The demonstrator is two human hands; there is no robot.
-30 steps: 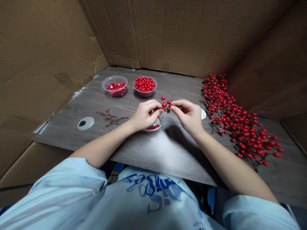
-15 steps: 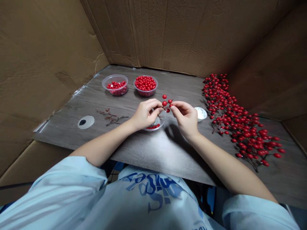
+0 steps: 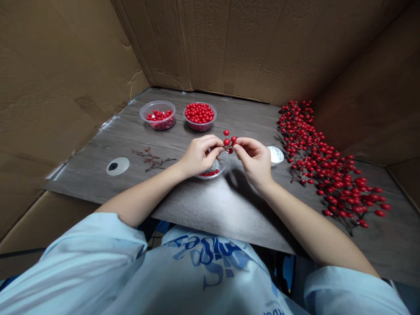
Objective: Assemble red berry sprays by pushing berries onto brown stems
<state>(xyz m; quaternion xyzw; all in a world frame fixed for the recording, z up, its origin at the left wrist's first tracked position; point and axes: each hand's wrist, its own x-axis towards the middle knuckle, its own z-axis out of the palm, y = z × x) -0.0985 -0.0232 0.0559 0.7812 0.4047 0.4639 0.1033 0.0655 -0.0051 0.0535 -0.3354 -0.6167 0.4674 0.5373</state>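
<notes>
My left hand (image 3: 204, 154) is closed, pinching the brown stem of a small artificial berry branch (image 3: 226, 142) with several red berries on it. From the right, my right hand (image 3: 253, 159) pinches a red berry (image 3: 234, 144) at the branch's right side; the fingertips partly hide it. Both hands are raised above a clear plastic bowl (image 3: 223, 166) with a few small red berries inside, and my left hand covers part of it. Just right of my right hand stands a small white cup (image 3: 276, 155) holding something white.
Two clear tubs of red berries (image 3: 158, 114) (image 3: 199, 114) stand at the back. Bare brown twigs (image 3: 154, 162) and a round whitish disc with a dark spot (image 3: 117, 166) lie left. Finished-looking berry branches (image 3: 328, 166) are heaped right. Cardboard walls (image 3: 210, 48) surround the grey table (image 3: 197, 205).
Hardly anything differs. The branch's berries have shifted very slightly right, and the berry at the right fingertips sits closer to its neighbour; both hands keep their hold.
</notes>
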